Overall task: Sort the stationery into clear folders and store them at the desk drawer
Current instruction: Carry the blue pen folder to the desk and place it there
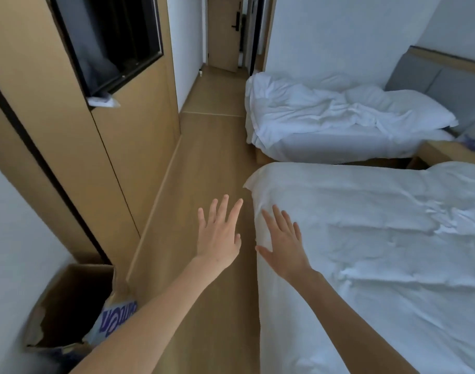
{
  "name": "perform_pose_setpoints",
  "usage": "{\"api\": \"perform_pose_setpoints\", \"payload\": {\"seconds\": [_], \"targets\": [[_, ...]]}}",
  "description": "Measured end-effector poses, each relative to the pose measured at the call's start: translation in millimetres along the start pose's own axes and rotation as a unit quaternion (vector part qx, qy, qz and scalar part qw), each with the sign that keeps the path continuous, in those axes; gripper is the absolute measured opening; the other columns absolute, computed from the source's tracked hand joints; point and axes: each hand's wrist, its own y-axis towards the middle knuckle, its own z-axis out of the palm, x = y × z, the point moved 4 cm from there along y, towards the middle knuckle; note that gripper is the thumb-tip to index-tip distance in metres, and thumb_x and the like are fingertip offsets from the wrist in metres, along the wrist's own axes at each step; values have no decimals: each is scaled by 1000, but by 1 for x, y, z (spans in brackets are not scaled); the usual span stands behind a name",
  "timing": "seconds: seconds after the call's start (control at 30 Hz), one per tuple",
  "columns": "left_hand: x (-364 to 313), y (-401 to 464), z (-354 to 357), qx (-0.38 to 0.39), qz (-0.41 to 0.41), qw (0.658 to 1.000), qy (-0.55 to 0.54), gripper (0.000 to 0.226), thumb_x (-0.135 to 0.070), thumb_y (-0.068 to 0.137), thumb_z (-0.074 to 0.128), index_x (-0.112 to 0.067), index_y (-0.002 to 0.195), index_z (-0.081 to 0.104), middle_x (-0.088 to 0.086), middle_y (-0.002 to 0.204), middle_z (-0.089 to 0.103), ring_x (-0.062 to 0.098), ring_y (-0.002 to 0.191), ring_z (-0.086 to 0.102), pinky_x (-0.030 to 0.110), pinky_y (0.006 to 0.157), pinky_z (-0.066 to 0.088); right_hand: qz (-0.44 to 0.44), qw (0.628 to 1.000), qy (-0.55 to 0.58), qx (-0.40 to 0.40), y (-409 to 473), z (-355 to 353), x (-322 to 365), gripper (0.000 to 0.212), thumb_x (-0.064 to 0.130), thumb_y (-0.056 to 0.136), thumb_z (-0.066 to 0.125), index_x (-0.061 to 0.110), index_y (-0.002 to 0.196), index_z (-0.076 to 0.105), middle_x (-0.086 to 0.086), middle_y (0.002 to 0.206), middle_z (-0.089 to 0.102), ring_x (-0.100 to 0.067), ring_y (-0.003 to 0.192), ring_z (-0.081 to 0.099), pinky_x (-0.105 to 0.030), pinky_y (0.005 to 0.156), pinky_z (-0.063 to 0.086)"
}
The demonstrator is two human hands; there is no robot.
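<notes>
Wooden flooring (204,163) runs between wall panels and two white beds toward a far door (224,33); no stationery or folders show; a torn cardboard box (68,306) sits cut off at lower left; left hand (217,238) and right hand (283,247) reach forward, fingers spread, holding nothing, the right over the near bed (379,252).

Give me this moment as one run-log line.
left hand: open, empty, over floor | right hand: open, empty, at near bed corner | stationery, folders, drawer: not in view | cardboard box: lower left
</notes>
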Motion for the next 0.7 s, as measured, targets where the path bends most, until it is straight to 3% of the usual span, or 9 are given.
{"api": "perform_pose_setpoints", "payload": {"seconds": [0.27,0.7], "targets": [[22,191,54,22,41,999,24,74,-34,96,47,-29,150,-4,5,159,-6,27,146,-3,53,114,2,64,998,13,20,186,36,-60,79,39,92,55,28,151,3,1,159,-7,-24,146,-7,-43,116,-3],[87,515,79,21,-5,999,32,72,-31,96,47,-29,150,0,5,159,-5,26,146,-3,51,115,2,4,999,47,2,529,13,-103,77,31,93,57,24,151,7,0,159,-4,-23,146,-5,-42,117,0]]}}
